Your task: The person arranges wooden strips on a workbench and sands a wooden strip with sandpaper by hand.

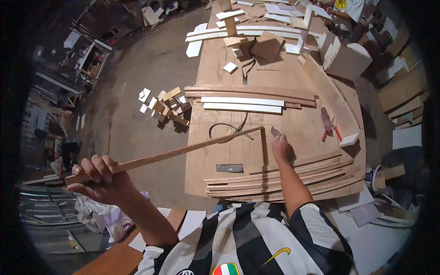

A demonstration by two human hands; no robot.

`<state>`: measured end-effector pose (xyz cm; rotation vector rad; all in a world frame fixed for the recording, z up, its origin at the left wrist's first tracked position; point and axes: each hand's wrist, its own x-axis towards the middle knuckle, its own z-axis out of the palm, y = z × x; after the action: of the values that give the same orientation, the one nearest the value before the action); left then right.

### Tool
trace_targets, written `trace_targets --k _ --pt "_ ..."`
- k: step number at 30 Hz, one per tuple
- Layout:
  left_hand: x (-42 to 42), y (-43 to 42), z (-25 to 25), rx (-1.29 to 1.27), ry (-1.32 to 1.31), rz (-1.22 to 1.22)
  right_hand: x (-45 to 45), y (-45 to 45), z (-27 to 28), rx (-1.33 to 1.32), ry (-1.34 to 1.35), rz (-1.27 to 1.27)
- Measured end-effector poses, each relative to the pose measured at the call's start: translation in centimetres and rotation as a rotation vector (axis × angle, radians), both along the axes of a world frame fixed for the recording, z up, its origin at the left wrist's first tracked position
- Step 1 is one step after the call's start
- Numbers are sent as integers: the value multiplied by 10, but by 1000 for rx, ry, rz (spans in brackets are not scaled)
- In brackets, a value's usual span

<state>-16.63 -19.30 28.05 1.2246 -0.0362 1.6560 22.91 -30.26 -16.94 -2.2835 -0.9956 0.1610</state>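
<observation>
My left hand (101, 176) is wrapped round the near end of a long thin wooden strip (183, 150). The strip slants up to the right over the workbench, its far end close to my right hand (282, 147). Between the fingers of that right hand is a small greyish piece of sandpaper (275, 131), mostly covered by the grip. Below lies a dark grey rectangular block (229, 168). More wooden strips (275, 182) lie along the bench's near edge. Right of my right hand are red-handled pliers (331, 132) and a reddish-brown folded piece (326, 120).
The wooden workbench (220, 146) carries stacked brown strips (256, 91) and two white strips (243, 104) mid-table. A black cord (220, 124) passes beneath the held strip. Wood offcuts (167, 107) are piled to the left. Another person (346, 11) is at the far right.
</observation>
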Motion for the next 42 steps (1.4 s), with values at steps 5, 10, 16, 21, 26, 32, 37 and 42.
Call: trace_targets --k 5,10,16,21,26,32,37,42 --pt "10 -7 3 -1 -21 -7 -5 15 45 231 368 -114" --pt "34 -23 18 51 41 -136 0 23 43 335 290 -166" --pt "27 -25 11 42 1 -183 -12 2 66 224 236 -240" --pt "8 -20 0 53 19 -155 -57 -9 114 401 824 -411" --pt "-16 -6 -17 24 -66 -199 -110 12 104 381 684 -328" --pt "-25 -3 -24 57 -57 -264 -141 24 124 249 511 -116" --pt "-34 -4 -32 77 -44 -307 -153 27 143 427 432 -171" --pt "-37 -1 -39 86 -94 -307 -152 22 150 383 393 -64"
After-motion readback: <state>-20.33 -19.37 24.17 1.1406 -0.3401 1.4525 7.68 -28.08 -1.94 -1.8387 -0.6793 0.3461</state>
